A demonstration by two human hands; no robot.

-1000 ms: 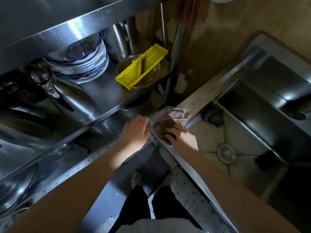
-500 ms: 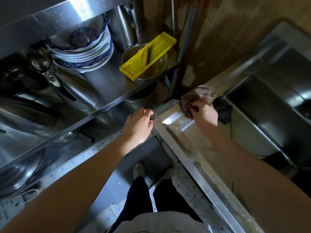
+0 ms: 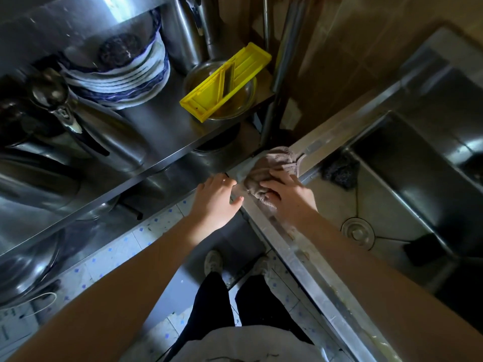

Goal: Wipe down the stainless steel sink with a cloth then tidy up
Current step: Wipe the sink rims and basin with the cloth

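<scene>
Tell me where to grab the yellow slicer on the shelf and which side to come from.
Grip the yellow slicer by its lower end, which overhangs the metal bowl toward the shelf's front edge. Come from the front, pinching across its two long side rails; the upper end tilts back toward the upright metal containers, so there is probably less room there.

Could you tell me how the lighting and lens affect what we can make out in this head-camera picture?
Head view: dim overall, with glare on the shelf edge and sink rim; the basin falls into deep shadow at right; wide-angle distortion bends the straight edges; the right hand and cloth are fairly sharp.
</scene>
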